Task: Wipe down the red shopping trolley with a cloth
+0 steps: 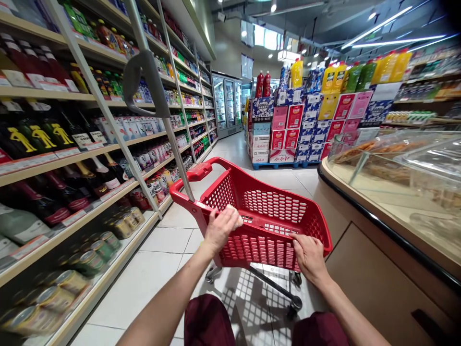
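Observation:
A red plastic shopping cart [273, 192] with perforated basket walls stands side-on before me, its wheels on the tiles. My left hand [219, 229] is closed over a crumpled white cloth [236, 216], perhaps a tissue, against the near rim of the basket. Farther right along that rim, my right hand [309, 254] has its fingers curled over the edge and grips the cart. A metal pole with a grey handle [146, 84] rises at the cart's left end. The part of the basket I can see into shows only its slotted floor.
Shelves [82, 139] of bottles and cans run along the left. Stacked drink cartons [286, 127] on a blue pallet [277, 166] stand ahead. A counter [382, 226] with clear food covers is close on the right. White tiled floor [158, 269] lies between; glass-door fridges [226, 103] are behind.

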The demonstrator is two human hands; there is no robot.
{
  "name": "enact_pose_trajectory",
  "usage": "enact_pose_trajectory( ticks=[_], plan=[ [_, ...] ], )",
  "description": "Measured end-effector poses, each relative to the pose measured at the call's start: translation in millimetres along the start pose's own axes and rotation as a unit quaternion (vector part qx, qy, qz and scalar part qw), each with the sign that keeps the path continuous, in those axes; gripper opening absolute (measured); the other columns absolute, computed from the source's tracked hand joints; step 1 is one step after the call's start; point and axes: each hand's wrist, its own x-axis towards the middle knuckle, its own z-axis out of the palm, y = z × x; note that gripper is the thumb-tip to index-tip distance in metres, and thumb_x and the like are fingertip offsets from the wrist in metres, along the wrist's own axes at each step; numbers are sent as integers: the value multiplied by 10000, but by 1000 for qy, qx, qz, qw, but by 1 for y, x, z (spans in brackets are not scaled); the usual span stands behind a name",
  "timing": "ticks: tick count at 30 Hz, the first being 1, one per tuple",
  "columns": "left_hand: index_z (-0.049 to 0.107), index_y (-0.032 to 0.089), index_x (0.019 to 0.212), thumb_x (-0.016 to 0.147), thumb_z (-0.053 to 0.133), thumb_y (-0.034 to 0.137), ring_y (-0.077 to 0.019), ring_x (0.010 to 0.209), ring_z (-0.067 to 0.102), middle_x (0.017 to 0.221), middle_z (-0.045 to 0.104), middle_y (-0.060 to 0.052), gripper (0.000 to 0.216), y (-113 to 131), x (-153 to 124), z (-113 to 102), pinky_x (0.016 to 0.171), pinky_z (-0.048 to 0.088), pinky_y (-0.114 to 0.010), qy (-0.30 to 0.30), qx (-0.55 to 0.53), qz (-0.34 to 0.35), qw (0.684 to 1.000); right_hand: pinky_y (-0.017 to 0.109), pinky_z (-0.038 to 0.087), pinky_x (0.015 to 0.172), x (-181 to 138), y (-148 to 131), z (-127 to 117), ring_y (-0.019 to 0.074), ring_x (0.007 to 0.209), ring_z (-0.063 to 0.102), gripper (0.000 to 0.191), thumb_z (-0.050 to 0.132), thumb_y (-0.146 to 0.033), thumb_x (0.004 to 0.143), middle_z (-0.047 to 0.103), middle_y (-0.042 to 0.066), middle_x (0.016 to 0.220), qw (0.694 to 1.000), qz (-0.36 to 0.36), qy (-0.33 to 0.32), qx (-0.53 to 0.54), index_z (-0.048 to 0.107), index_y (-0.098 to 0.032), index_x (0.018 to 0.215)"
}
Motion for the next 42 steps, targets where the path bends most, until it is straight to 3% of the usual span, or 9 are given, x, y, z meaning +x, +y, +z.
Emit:
enact_pose_trajectory(
  ticks=[5,11,16,21,23,29,34,36,42],
  plan=[
    [518,200,1145,846,351,74,-190,1044,551,1167,593,-91,364,-39,-6,-15,1027,132,-444,38,59,-105,992,363,293,835,5,0,-4,169,850,550,317,317,-329,863,650,24,876,999,28,1,26,605,-216,936],
    [534,237,1130,848,404,130,-166,1096,522,1161,603,-45,328,-6,-2,1,1008,211,-367,-13,4,6,1000,363,318,810,14,1,-5,177,821,569,350,319,-372,845,665,26,849,997,60,-9,50,632,-216,855],
    [494,196,1183,841,338,82,-198,1077,539,1212,560,-100,392,-18,3,-1,1039,122,-439,11,12,-129,992,358,350,792,18,2,-11,186,838,578,376,303,-382,841,672,33,870,995,61,-41,72,643,-225,868],
    [517,205,1142,863,380,135,-167,1139,487,1209,570,-54,318,25,4,12,1007,200,-377,-35,-33,12,999,381,353,819,19,6,-11,195,859,581,372,310,-391,837,670,38,896,994,65,-50,73,640,-224,876],
    [512,234,1149,861,391,139,-160,1134,491,1216,566,-36,326,26,6,12,1009,199,-377,-64,-46,29,996,378,362,815,19,9,-12,192,861,581,374,304,-388,838,669,35,908,993,58,-62,80,638,-229,895],
    [515,210,1160,811,366,67,-191,1072,539,1204,570,-88,405,-19,8,-10,1019,146,-451,-27,-12,-143,989,404,348,836,18,10,-14,198,890,578,370,312,-386,837,667,38,930,991,64,-68,90,638,-229,917],
    [540,214,1127,809,389,73,-185,1110,510,1182,588,-65,380,34,11,6,1013,191,-418,-56,-36,-24,998,396,373,821,20,13,-14,200,899,583,385,304,-400,836,667,40,947,992,58,-71,83,639,-230,918],
    [541,222,1117,819,384,79,-179,1098,517,1179,591,-55,366,38,13,7,1024,174,-423,-67,-44,0,997,389,382,815,20,16,-15,197,893,588,389,299,-398,836,672,37,936,992,52,-81,80,644,-235,910],
    [530,214,1144,813,356,72,-209,1091,527,1201,572,-85,400,1,12,-11,1032,121,-478,-41,-13,-148,988,392,361,842,18,16,-14,191,893,590,408,285,-390,847,675,43,933,995,59,-43,75,655,-230,910]
  ],
)
